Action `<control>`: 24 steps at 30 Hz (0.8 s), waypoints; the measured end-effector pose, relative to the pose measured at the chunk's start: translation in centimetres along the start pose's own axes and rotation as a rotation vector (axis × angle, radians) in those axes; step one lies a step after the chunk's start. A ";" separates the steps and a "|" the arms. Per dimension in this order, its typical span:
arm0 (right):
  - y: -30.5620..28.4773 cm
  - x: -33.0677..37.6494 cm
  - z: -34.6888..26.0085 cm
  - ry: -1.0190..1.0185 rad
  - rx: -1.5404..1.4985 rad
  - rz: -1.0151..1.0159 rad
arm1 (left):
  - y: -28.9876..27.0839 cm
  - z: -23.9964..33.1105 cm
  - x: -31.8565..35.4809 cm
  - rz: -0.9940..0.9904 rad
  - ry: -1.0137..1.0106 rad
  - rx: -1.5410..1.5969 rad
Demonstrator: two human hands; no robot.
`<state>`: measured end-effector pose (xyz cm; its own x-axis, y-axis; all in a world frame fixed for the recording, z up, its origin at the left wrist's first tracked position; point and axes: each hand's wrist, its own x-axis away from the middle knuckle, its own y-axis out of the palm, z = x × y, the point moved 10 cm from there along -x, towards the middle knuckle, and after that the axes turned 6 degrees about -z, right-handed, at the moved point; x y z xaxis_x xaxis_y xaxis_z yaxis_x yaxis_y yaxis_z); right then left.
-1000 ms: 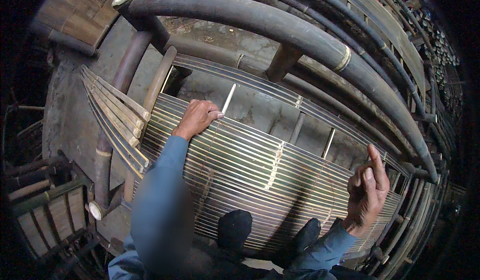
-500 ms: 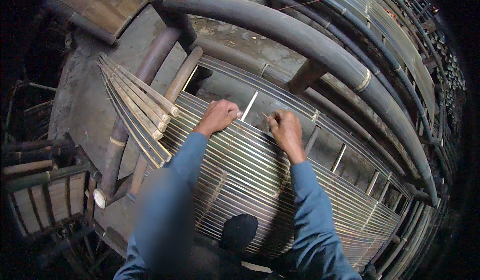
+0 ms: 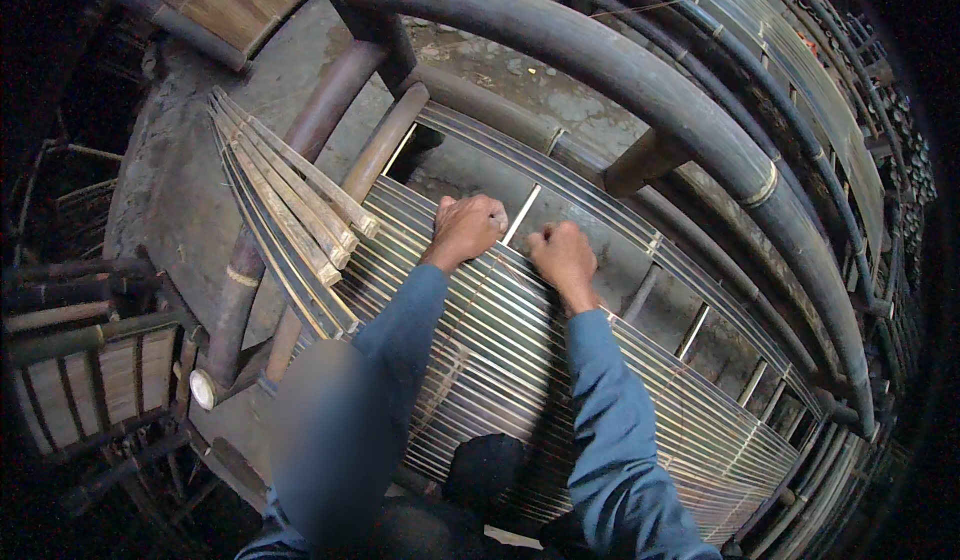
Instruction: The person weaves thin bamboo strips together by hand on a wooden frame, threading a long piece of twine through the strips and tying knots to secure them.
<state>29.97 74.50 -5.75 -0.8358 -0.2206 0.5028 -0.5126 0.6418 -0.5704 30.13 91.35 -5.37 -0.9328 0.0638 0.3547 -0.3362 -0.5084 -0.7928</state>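
We see the pale strip [image 3: 522, 214] slanting away rightward between our curled left hand [image 3: 468, 228], nearer, and curled right hand [image 3: 563, 263]; can't tell what either grips.

The slatted bench [image 3: 500, 345] — bamboo strips [image 3: 292, 210] lie across its left end.

We observe through one head-worn fisheye camera, facing steeply downward over the slatted bench [image 3: 505, 360] at close range. We see both forearms [image 3: 614, 415] enter from the lower edge, the floor [image 3: 175, 220] farther off, and edges bowing toward the dark rim.
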 end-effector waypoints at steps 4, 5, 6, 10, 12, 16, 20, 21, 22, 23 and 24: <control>0.5 0.7 0.5 0.089 -1.051 -0.363 | -2.6 0.3 0.8 0.074 0.283 0.398; 1.1 1.2 -0.9 0.099 -1.093 -0.377 | -2.9 0.4 0.8 0.037 0.360 0.520; 1.9 1.7 -2.1 0.109 -1.134 -0.392 | -2.5 -0.3 0.7 -0.030 0.320 0.606; 0.9 2.1 -1.8 -0.020 -0.581 -0.263 | -1.2 1.2 0.5 -0.178 0.267 0.738; -2.5 4.1 -2.4 -0.191 -0.291 0.004 | -0.8 1.0 0.5 -0.195 0.246 0.623; -9.3 13.9 -4.6 -0.492 -0.594 0.072 | 0.0 0.3 -0.2 -0.172 0.353 0.612; -17.4 25.1 -2.9 -0.778 -1.319 0.087 | -0.7 0.0 1.1 -0.197 0.277 0.307; -19.7 28.1 -2.5 -0.870 -1.385 0.094 | -0.6 0.2 0.9 -0.214 0.245 0.346; -21.7 30.8 -3.0 -1.008 -1.395 0.044 | -0.6 -0.1 0.8 -0.231 0.205 0.381; -23.0 32.7 -3.0 -0.926 -1.098 0.049 | -0.6 -0.5 0.9 -0.246 0.161 0.414; -23.7 34.4 -2.6 -0.825 -0.786 0.068 | -0.5 0.7 0.6 -0.208 0.192 0.435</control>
<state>13.86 53.61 26.77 -0.8805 -0.3966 -0.2597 -0.4388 0.8891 0.1302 29.84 91.03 -4.35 -0.8728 0.3370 0.3530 -0.4699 -0.7758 -0.4212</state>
